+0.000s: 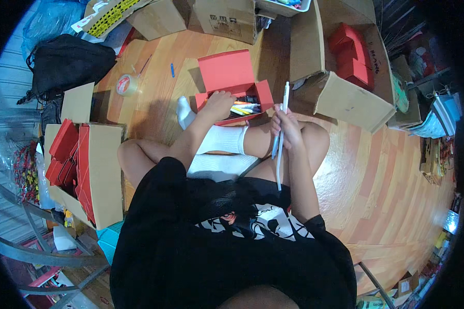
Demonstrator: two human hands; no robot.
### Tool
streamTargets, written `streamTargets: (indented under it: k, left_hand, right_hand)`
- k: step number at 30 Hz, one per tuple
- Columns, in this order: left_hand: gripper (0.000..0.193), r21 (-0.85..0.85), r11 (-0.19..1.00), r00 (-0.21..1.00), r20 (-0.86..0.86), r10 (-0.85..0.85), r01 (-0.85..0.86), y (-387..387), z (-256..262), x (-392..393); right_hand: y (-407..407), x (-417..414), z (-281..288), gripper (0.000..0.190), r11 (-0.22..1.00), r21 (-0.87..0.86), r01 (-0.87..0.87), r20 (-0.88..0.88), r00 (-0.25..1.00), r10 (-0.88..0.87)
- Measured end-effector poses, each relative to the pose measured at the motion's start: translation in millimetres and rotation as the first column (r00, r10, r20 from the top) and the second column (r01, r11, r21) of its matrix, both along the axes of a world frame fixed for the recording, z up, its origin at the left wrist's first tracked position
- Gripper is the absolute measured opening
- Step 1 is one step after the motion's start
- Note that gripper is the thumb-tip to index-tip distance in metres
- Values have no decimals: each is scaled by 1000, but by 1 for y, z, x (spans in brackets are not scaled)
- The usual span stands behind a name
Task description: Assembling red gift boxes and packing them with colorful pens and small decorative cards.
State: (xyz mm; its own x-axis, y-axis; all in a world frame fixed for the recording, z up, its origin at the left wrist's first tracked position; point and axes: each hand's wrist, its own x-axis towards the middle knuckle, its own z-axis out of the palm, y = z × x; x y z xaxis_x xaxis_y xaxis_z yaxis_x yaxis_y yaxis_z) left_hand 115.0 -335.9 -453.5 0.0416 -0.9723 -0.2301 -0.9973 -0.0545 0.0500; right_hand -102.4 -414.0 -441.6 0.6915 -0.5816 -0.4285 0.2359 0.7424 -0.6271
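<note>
Before my crossed legs an open red cardboard box point(225, 69) sits on the floor with its lid tipped back. Several pens point(244, 108), white, yellow, orange and dark, lie inside it. My left hand point(219, 105) reaches over the box's near left part, fingers bent down into it; whether they grasp anything is hidden. To the right of the box, my right hand point(285, 127) is closed around a few slim sticks. Among them are a white pen point(286, 94) pointing up, a long thin white stick point(280, 170) and a bluish pen point(274, 148) pointing down.
A roll of clear tape point(127, 85) and a blue pen point(172, 70) lie on the wooden floor point(375, 193). Red boxes fill a carton point(107, 174) at left and another carton point(353, 102) at upper right. A black bag point(71, 61) rests at upper left.
</note>
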Motion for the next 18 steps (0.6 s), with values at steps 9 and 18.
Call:
streamTargets:
  k: [9, 18]
  left_hand:
    - [30, -120, 993, 903, -428, -52, 0, -8, 10, -8]
    - [30, -117, 991, 776, -631, -23, -66, -26, 21, 5]
  right_hand:
    - [-1, 4, 0, 15, 1000, -29, 4, -17, 1000, -4]
    - [-1, 4, 2, 15, 1000, 1, 5, -11, 1000, -5]
